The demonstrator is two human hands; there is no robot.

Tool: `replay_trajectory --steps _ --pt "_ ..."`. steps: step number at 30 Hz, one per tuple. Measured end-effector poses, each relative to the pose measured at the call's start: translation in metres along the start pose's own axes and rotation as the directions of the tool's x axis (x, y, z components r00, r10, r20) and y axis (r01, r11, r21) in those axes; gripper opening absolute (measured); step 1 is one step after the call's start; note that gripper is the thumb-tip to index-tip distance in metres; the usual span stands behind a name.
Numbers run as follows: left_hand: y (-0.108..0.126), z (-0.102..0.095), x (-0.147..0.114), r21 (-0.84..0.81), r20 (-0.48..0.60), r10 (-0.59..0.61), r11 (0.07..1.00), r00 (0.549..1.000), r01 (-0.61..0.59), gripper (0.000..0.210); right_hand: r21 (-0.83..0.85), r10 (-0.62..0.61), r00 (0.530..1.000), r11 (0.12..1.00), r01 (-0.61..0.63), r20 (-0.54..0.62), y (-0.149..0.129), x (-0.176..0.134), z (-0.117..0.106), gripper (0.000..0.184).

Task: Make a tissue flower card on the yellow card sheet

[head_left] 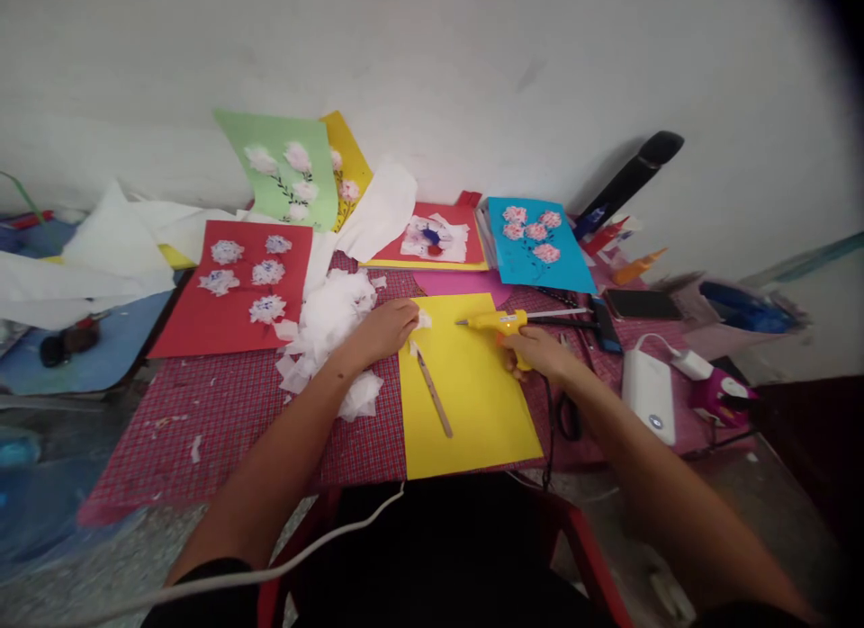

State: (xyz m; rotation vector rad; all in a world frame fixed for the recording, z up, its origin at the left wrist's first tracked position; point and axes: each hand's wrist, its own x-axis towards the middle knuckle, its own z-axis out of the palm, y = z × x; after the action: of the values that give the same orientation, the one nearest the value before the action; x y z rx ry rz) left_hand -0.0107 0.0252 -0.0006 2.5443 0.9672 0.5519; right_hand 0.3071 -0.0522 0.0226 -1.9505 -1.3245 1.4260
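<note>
A yellow sheet of paper [472, 421] lies in front of me on the checked tablecloth. My right hand [533, 351] is wrapped round the handle of a yellow glue gun [496, 321], its nozzle pointing left above the sheet. At the sheet's upper left edge, the fingers of my left hand [388, 329] are closed at a small piece of white tissue paper [424, 319]. Below it a thin brush-like stick [436, 396] lies slanted on the yellow sheet, white tissue at its upper end. A heap of white tissue pieces [330, 318] sits under and beside my left wrist.
Red [182, 318], green [236, 129] and blue [506, 268] sheets with tissue flowers stand or lie around the back. At right are scissors [569, 418], a phone [641, 304], a white power bank [648, 394] and a purple-pink device [721, 397]. A white cable [324, 538] crosses in front.
</note>
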Motion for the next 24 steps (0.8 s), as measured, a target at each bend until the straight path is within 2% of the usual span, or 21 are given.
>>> replay_trajectory --steps 2,4,6,7,8,12,15,17,20,22,24 --pt "-0.001 0.0 0.0 0.008 0.008 0.014 1.0 1.0 -0.014 0.02 -0.288 -0.026 0.998 0.958 0.011 -0.049 -0.003 -0.001 -0.007 0.035" --pt "-0.002 0.001 0.0 0.013 0.013 0.028 1.0 1.0 -0.028 0.021 -0.617 -0.123 0.983 0.787 0.014 -0.135 -0.009 -0.011 -0.014 0.041" --pt "-0.003 0.002 0.001 0.009 0.003 0.032 0.999 0.999 -0.032 0.022 -0.797 -0.278 0.932 0.604 -0.016 -0.23 -0.019 -0.027 -0.015 0.045" --pt "-0.004 0.003 0.001 0.005 -0.005 0.03 1.0 1.0 -0.03 0.022 -0.826 -0.354 0.901 0.563 -0.009 -0.252 -0.024 -0.036 -0.011 0.044" --pt "-0.004 0.003 0.001 0.001 -0.01 0.025 1.0 1.0 -0.025 0.021 -0.833 -0.413 0.883 0.552 0.047 -0.224 -0.029 -0.045 -0.005 0.04" --pt "-0.003 0.003 0.0 -0.019 -0.018 0.006 1.0 1.0 -0.006 0.02 -0.714 -0.532 0.845 0.569 0.409 0.06 -0.039 -0.07 0.045 0.02" --pt "-0.003 0.003 -0.001 -0.037 -0.026 0.007 0.999 1.0 -0.008 0.019 -0.697 -0.504 0.852 0.562 0.445 0.138 -0.04 -0.077 0.083 0.018" --pt "-0.003 0.003 -0.002 -0.044 -0.033 0.008 0.999 0.999 -0.009 0.019 -0.716 -0.481 0.86 0.539 0.445 0.172 -0.039 -0.079 0.096 0.021" --pt "-0.002 0.003 -0.002 -0.052 -0.041 0.008 0.999 0.999 -0.01 0.019 -0.734 -0.504 0.816 0.433 0.523 0.284 -0.037 -0.079 0.099 0.027" --pt "-0.001 0.003 -0.002 -0.053 -0.04 0.01 0.999 0.999 -0.012 0.018 -0.74 -0.513 0.762 0.313 0.595 0.395 -0.038 -0.074 0.096 0.034" --pt "-0.001 0.002 -0.001 -0.047 -0.039 0.013 0.999 0.999 -0.014 0.018 -0.724 -0.49 0.696 0.174 0.668 0.525 -0.043 -0.065 0.092 0.031"
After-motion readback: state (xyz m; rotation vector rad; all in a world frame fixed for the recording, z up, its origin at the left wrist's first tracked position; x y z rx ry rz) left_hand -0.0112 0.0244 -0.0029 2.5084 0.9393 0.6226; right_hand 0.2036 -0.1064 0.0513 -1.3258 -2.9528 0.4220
